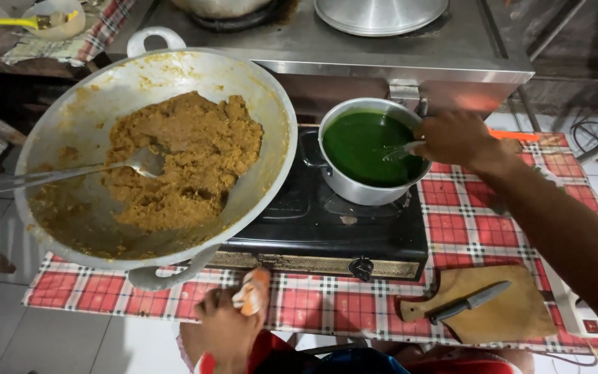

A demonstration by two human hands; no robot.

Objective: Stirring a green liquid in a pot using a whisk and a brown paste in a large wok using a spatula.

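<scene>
Right of centre in the frame, the right hand is closed around the handle of a spoon whose bowl dips into the dark green liquid in a small metal pot. The pot sits on the right burner of a black tabletop stove, so the liquid can be stirred where it stands.

At the bottom centre, the left hand is curled shut on a small orange and white object, held low near the table's front edge; what it is I cannot tell.

Filling the left of the frame, a wide metal wok holds a crumbly brown mixture, with a long ladle lying in it, its handle resting over the left rim.

At lower right, a knife lies on a wooden cutting board atop the red checked tablecloth, within reach of the stirring arm.
</scene>
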